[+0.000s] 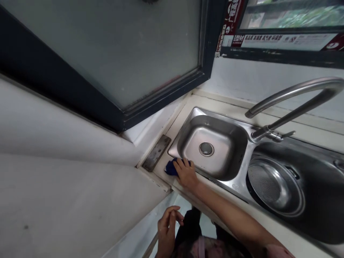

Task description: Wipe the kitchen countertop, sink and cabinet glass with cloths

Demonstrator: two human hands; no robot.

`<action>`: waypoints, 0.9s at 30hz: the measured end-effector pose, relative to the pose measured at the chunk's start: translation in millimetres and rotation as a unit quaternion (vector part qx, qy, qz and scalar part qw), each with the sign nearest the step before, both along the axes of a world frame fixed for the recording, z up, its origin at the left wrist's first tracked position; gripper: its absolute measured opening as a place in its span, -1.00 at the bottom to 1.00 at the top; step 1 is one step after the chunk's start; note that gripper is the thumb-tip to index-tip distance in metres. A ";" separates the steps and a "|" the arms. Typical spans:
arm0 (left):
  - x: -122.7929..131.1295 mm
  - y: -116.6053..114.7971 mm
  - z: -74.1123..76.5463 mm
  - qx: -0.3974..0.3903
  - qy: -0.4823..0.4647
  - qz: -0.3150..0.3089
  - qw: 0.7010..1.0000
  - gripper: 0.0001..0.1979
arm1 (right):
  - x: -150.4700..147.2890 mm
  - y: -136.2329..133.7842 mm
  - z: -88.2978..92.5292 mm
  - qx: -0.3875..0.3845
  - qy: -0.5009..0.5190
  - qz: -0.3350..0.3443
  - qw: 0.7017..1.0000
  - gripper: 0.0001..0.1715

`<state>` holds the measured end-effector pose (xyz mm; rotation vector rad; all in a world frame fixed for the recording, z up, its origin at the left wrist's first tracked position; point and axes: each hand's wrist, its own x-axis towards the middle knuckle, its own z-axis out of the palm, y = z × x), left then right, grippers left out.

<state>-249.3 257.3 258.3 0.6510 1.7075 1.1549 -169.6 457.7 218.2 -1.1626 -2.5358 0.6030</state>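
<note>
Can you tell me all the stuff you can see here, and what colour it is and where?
cloth: one, blue, on the counter at the sink's left corner, under the right hand
small sink basin: one, silver, middle, with a round drain
large sink basin: one, silver, right side
strainer bowl: one, silver mesh, inside the large basin
tap: one, silver, curving over the sink
counter: one, whitish, around the sink
metal plate: one, grey, left of the cloth
window: one, frosted glass, dark frame, upper left
right hand: pressing on the cloth
left hand: bottom, held near the body, touching nothing
</note>
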 end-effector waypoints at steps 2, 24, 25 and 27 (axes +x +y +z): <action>-5.0 -0.5 1.2 -0.006 0.000 -0.013 1.000 -0.53 | -28.3 3.7 1.8 0.006 0.024 0.005 1.000 -0.27; 42.5 76.8 -34.7 0.180 0.268 -0.026 0.946 -0.58 | 168.3 -96.0 -17.5 0.021 0.053 -0.154 0.986 -0.25; 50.9 88.1 -39.7 0.178 0.286 -0.049 0.940 -0.56 | 194.0 -106.4 -18.2 0.022 0.045 -0.175 0.983 -0.23; 68.2 105.7 -49.7 0.169 0.309 -0.073 0.933 -0.54 | 245.8 -131.0 -19.4 0.029 0.027 -0.220 0.975 -0.20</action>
